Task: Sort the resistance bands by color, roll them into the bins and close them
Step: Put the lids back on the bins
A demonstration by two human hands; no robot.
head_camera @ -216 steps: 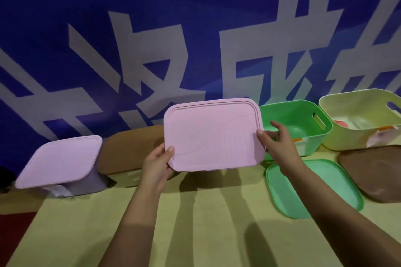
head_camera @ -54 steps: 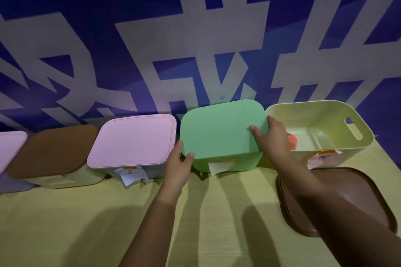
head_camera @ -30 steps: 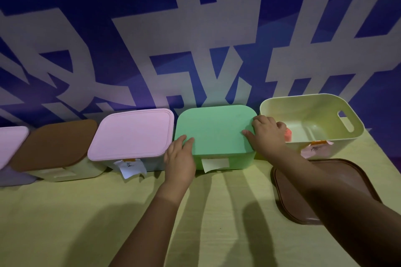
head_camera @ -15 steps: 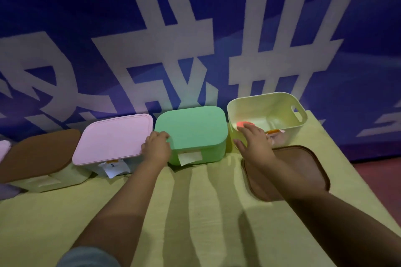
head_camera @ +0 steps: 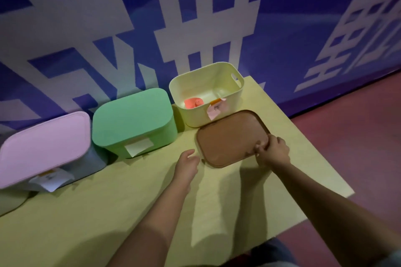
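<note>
With the green bin [head_camera: 134, 123] now lidded, the right hand [head_camera: 273, 150] has moved to pinch the brown lid [head_camera: 230, 136] edge, the left hand [head_camera: 187, 163] open beside it, for the last open bin [head_camera: 206, 91].

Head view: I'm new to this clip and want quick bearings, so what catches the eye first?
The open yellow bin at the table's far right, with a rolled red band inside. Just in front lies the brown lid: the right hand grips its right edge, the left hand hovers open by its left edge. Left of the bin stand closed bins with a green lid and pink lid.
</note>
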